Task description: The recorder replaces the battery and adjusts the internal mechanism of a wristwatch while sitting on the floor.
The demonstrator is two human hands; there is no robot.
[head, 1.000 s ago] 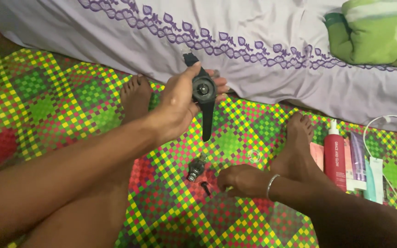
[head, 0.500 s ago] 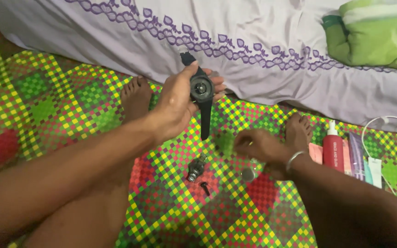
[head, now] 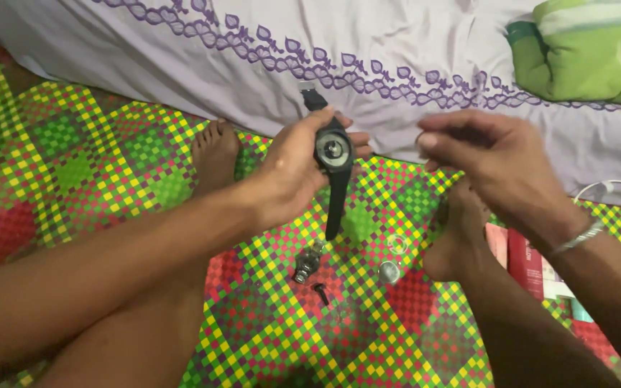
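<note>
Left hand (head: 292, 169) gripping black wristwatch (head: 332, 154), right hand (head: 494, 162) raised beside it, fingertips pinched, contents unclear, small metal parts (head: 308, 264) and round lens (head: 389, 271) on checkered mat (head: 73, 165), green pillow (head: 591, 50) on lilac sheet (head: 397, 43)

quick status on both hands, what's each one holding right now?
Left hand: closed around the black wristwatch, held up above the mat.
Right hand: raised beside the watch, fingertips pinched together; whether they hold anything cannot be told.
</note>
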